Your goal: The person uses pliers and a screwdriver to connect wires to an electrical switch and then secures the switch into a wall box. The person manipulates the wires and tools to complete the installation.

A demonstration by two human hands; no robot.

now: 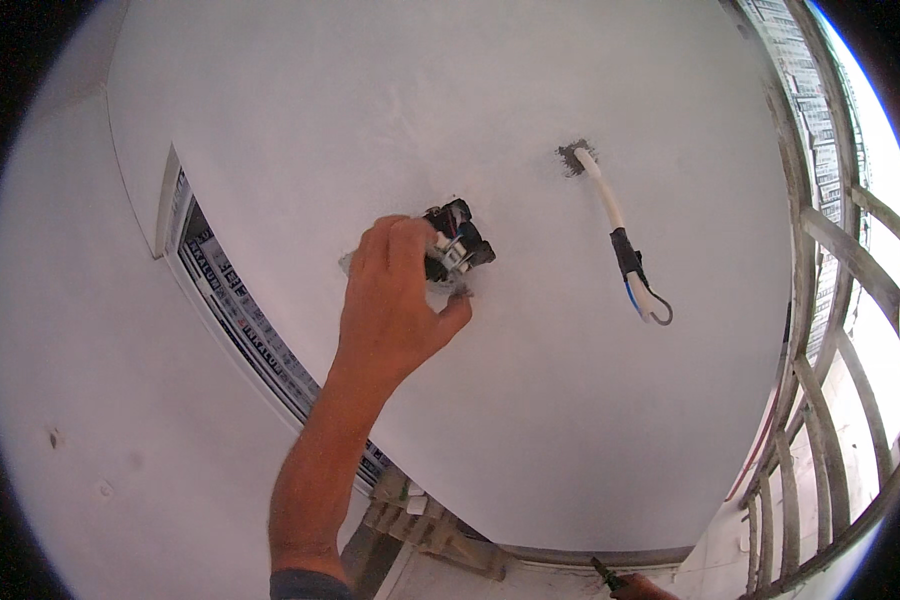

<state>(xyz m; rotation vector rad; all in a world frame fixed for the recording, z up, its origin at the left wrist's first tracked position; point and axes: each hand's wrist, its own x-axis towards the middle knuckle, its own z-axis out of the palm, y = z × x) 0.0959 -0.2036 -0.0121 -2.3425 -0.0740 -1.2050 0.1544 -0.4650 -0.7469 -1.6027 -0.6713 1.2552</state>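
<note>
My left hand (390,290) reaches up to a rough opening in a white wall, where a black electrical back box (478,250) shows. Its fingers and thumb are curled around a small pale and metal electrical fitting (453,255) at the box; their contact with it is partly hidden. Thin wires show beside the fitting. At the lower edge my right hand (645,588) is only partly in view, closed on a slim dark green tool (604,573) that points up and left; its kind is unclear.
Right of the box, a white cable (605,190) hangs from a rough hole, with black tape around it and a looped blue and dark end. A framed window (240,310) runs along the left. A weathered railing (820,400) curves down the right side. Below lies a concrete ledge (430,530).
</note>
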